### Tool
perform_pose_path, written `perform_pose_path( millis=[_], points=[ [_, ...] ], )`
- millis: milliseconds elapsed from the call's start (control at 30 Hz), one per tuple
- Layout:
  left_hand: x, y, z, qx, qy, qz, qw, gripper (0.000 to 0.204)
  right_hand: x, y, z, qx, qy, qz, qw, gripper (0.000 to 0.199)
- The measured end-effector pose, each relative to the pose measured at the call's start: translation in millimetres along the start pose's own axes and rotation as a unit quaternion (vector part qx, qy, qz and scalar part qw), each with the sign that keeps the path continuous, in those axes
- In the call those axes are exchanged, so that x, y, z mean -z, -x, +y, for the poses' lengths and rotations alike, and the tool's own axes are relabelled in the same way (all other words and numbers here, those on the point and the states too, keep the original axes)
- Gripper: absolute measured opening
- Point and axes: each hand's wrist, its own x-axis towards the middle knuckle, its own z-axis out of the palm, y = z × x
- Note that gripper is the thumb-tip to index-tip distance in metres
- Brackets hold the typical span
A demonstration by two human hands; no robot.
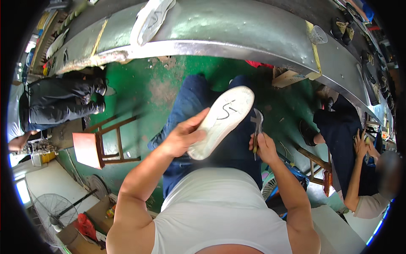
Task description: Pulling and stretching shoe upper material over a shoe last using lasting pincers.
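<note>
green floor (pixel 169 84) below hands gripping sole (pixel 222 120), pliers (pixel 256 127).

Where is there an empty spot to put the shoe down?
The grey bench is bare between the white shoe lying on it and the plastic cup. Its far right end is crowded with dark shoes.

Shoe sole (pixel 222 120) looks like matt white rubber, a bit scuffed and grubby. Pliers (pixel 256 127) are dull grey metal. The counter (pixel 237 29) has a worn, dented metal top with a shiny edge strip. Floor (pixel 148 84) is green paint, rough and flaking. Stool (pixel 103 142) is plain wood.
</note>
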Motion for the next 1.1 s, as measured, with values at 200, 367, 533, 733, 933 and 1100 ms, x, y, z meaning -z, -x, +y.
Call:
perform_pose_path(
  millis=[200,367,533,733,933,1100],
  points=[
    [-12,-133,192,-0.152,-0.264,0.085,0.949,0.057,4,-8,-5,-0.05,-0.102,-0.016,0.993,0.046],
    [13,-320,286,-0.289,-0.752,0.218,0.551,0.039,8,-17,-10,-0.072,-0.121,-0.026,0.99,0.045],
    [87,-404,280,-0.204,-0.956,0.059,0.201,0.043,12,-22,-18,-0.113,-0.187,-0.024,0.976,0.043],
    [89,-329,314,-0.095,-0.892,0.245,0.367,0.063,20,-24,-25,-0.137,-0.176,-0.021,0.975,0.041],
    [146,-236,339,0.151,-0.44,0.301,0.832,0.067,11,-18,-21,-0.093,-0.095,-0.013,0.991,0.046],
    [103,-133,266,-0.114,-0.208,0.086,0.968,0.066,1,-12,-3,-0.057,-0.09,0.008,0.994,0.04]
  ],
)
